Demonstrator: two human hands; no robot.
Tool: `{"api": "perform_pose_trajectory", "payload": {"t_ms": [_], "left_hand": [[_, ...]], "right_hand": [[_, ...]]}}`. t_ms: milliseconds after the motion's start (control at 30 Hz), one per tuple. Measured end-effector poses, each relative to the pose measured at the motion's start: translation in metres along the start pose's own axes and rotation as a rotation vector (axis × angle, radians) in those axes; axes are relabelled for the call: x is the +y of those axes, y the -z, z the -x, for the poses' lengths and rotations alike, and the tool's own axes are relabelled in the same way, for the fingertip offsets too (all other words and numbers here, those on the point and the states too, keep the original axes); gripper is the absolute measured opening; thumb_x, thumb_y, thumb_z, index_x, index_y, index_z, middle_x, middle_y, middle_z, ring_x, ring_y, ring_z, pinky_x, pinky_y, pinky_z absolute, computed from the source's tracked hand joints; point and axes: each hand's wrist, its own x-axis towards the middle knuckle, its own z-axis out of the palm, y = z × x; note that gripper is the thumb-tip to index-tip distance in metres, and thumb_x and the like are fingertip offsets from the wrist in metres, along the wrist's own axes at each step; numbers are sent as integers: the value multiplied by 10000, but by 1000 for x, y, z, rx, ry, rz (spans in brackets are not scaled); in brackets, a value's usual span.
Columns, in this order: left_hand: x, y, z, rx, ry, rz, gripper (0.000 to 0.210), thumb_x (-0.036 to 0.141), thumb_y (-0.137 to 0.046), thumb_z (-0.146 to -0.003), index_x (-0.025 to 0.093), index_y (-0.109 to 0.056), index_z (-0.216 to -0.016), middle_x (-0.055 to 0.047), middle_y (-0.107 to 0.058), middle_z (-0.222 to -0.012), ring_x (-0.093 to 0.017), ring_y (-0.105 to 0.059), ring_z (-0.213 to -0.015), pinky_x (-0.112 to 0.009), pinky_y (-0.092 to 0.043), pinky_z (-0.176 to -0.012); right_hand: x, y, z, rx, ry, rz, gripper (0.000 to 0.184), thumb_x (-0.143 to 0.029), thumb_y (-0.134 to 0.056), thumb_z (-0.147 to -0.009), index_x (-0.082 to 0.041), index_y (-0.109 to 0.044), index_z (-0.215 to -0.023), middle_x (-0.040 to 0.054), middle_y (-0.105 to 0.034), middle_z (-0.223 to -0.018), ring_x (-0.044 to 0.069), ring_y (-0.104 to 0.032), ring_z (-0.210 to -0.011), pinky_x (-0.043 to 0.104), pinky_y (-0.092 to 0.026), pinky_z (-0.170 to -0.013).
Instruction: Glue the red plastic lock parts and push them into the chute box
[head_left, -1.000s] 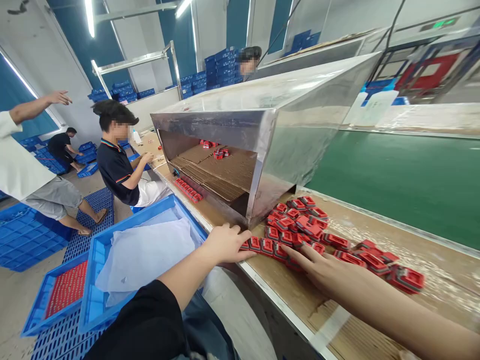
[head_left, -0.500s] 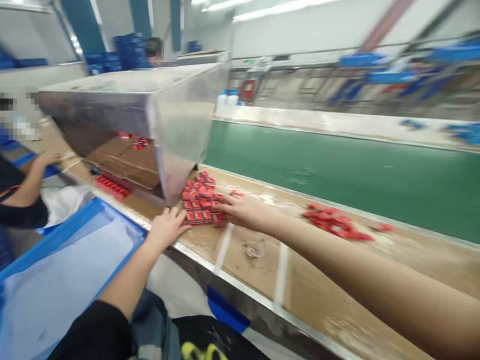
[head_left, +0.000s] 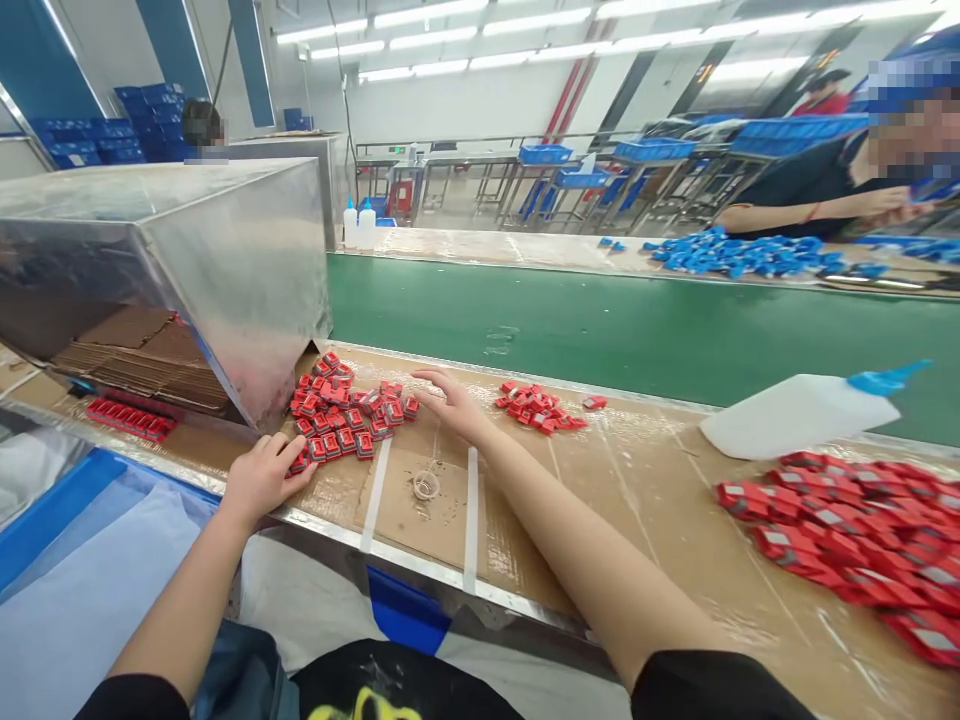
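A pile of small red-and-grey plastic pieces [head_left: 337,410] lies on the cardboard-covered bench beside a metal hood. My left hand [head_left: 262,478] rests at the pile's near left edge, its fingers loosely apart and touching the nearest pieces. On the pile's right side is my right hand [head_left: 454,408], fingers spread with nothing in them, the tips close to the outermost pieces. A smaller heap of red pieces [head_left: 540,408] sits to the right of that hand. Between my forearms, a small round cup [head_left: 426,486] stands on the cardboard.
The metal hood [head_left: 240,270] borders the pile on the left; a row of red pieces [head_left: 131,420] lies before it. A green conveyor belt [head_left: 525,310] runs behind. At right are a white bottle [head_left: 799,415] and a large red heap [head_left: 847,530]. A co-worker [head_left: 817,205] sits opposite near blue pieces.
The view has swung right, bringing in the bottle, the large red heap and the co-worker opposite. My right hand has drawn off the pile to its right side; my left hand stays at the near edge.
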Motion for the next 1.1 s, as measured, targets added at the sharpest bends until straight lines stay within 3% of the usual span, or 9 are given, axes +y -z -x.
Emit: {"api": "perform_pose_trajectory", "payload": {"t_ms": [133,433,533,633,767,800,900,1000,1100], "left_hand": [[16,11,-24,74,-5,28,461,606,-469,-1002,328,-622,-1337,-79,-679,-1169,-277,-627,-1082,-365,-508,-770],[104,25,-164,15,-122,-18,483,560,-501,-1015,184,-664,-1270,-176,-665,-1160,-330,-579,-1147,-392,-493,-879],[110,26,-177,-35,-122,-49,423,498,-470,-1042,172,-709,-1166,-167,-673,-1143,-302,-599,-1120,-386,-497,-896],[99,30,-157,23,-198,-57,451,492,-384,-1068,211,-658,-1290,-143,-647,-1265,-281,-560,-1218,-382,-473,-971],[41,30,-79,66,-416,83,485,592,-369,-1029,277,-703,-1187,-103,-703,-1082,-228,-639,-1050,-380,-489,-920],[17,29,-56,46,-330,119,461,634,-419,-989,297,-728,-1048,-77,-698,-940,-204,-655,-932,-359,-504,-844],[-73,29,0,264,378,83,426,608,-452,-932,266,-668,-800,-66,-621,-742,-217,-629,-811,-393,-518,-831],[-162,39,22,392,725,13,492,351,-171,-1009,187,-633,-1045,-154,-639,-977,-290,-591,-1045,-487,-487,-937],[-225,47,21,374,941,10,421,264,-251,-973,147,-538,-1259,-158,-612,-1191,-291,-521,-1202,-467,-468,-999]], "right_hand": [[22,-8,16,78,-93,-79,502,-594,-526,-1000,-217,-641,-1310,128,-628,-1324,299,-592,-1262,543,-447,-1138],[4,-4,25,-290,213,-46,754,-578,-667,-942,-296,-398,-1587,111,-323,-1671,314,-313,-1553,546,-292,-1278],[11,-11,29,-289,198,-26,753,-574,-661,-944,-287,-395,-1587,120,-308,-1679,322,-313,-1556,555,-308,-1273],[19,-17,30,-272,197,4,743,-571,-661,-941,-277,-411,-1576,127,-341,-1663,325,-352,-1538,554,-345,-1258],[23,-21,30,-253,200,59,748,-577,-649,-942,-281,-399,-1582,123,-369,-1652,330,-381,-1523,565,-356,-1251],[24,-22,29,-250,189,77,756,-580,-650,-939,-281,-395,-1585,125,-370,-1651,336,-384,-1520,570,-359,-1248],[27,-25,28,-236,150,121,760,-592,-650,-933,-277,-403,-1579,132,-375,-1645,349,-399,-1509,574,-381,-1234],[29,-28,25,-221,143,143,747,-601,-648,-929,-288,-419,-1567,129,-390,-1635,351,-422,-1495,574,-396,-1225],[28,-29,25,-210,153,152,735,-592,-653,-922,-299,-432,-1558,130,-404,-1628,361,-436,-1485,583,-419,-1206]]}}
